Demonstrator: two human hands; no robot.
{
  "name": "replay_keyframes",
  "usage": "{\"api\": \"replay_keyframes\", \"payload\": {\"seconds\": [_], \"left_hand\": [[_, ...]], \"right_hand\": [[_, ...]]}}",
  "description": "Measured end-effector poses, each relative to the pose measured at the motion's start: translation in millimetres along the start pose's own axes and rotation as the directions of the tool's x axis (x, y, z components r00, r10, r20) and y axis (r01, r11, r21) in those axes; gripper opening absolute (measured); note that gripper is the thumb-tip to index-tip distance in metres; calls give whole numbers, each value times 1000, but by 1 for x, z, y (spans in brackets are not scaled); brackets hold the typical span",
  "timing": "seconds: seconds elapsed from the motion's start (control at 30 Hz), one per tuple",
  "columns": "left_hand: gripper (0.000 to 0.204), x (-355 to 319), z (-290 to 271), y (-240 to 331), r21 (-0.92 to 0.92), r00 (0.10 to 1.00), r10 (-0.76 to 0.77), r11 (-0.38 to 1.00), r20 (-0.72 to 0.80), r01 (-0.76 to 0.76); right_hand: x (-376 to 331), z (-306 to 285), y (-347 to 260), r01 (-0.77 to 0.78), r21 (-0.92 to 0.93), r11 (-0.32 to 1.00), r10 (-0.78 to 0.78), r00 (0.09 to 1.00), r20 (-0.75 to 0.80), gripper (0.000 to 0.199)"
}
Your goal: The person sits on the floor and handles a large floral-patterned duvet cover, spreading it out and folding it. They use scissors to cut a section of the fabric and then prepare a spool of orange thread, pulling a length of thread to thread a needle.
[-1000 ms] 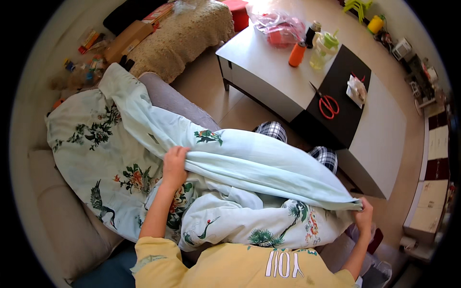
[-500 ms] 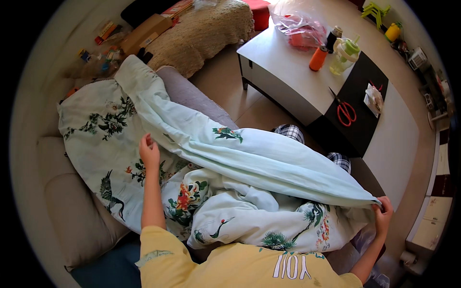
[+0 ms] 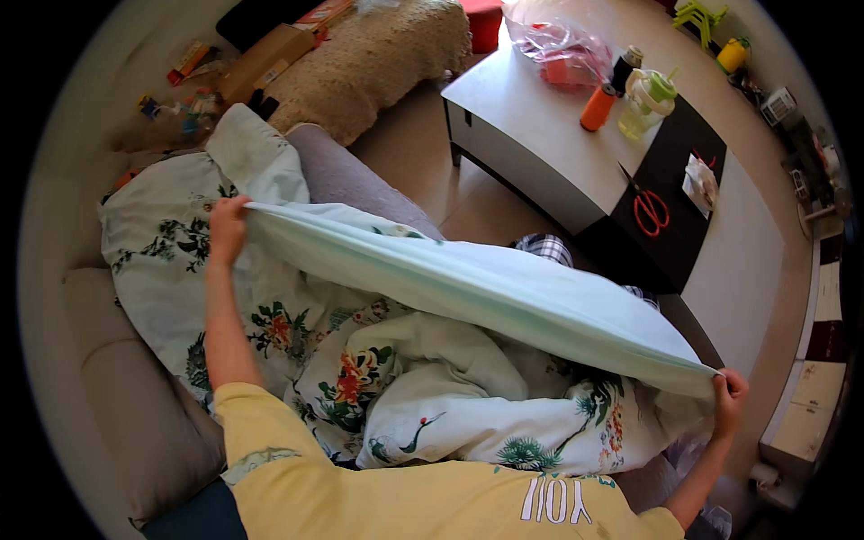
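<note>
Pale mint fabric cover (image 3: 468, 288), printed with flowers and cranes, spread across person's lap and over grey sofa (image 3: 360, 180). Left hand (image 3: 228, 230) clamped on cover's edge at far-left end; right hand (image 3: 731, 398) pinching same edge at other end. Edge pulled straight between them. Beyond, red-handled metal scissors (image 3: 646, 205) on low black-and-white table (image 3: 522, 153), near orange cylindrical bottle (image 3: 598, 108).

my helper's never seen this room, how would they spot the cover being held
Left of the black-and-white table is a grey sofa. Across it spreads a large cover, one edge stretched between the left hand and right hand. Unlike the plain sofa, it is pale green with printed flowers and cranes.
</note>
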State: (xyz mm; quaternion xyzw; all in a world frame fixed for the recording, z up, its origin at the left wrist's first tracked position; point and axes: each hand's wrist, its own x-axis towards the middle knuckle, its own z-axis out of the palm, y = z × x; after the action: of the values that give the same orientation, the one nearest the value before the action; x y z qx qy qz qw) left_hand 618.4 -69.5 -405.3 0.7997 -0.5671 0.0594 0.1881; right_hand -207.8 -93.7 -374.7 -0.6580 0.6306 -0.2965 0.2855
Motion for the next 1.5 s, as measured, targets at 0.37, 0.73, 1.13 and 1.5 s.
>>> {"api": "replay_keyframes", "payload": {"seconds": [0.37,0.73,1.13,1.5], "left_hand": [[31,-57,63,11,640,752,-523,747,401,178],[56,-103,8,312,-563,646,633,745,427,-357],[3,-48,26,304,-585,734,546,771,404,-251],[8,-72,37,289,-314,638,763,633,103,-707]], "right_hand": [[18,63,-49,30,46,999,-44,934,354,24],[21,60,-56,105,165,981,-142,963,230,17],[23,64,-54,77,275,958,-144,962,231,15],[31,86,-96,382,53,923,-382,887,258,9]]}}
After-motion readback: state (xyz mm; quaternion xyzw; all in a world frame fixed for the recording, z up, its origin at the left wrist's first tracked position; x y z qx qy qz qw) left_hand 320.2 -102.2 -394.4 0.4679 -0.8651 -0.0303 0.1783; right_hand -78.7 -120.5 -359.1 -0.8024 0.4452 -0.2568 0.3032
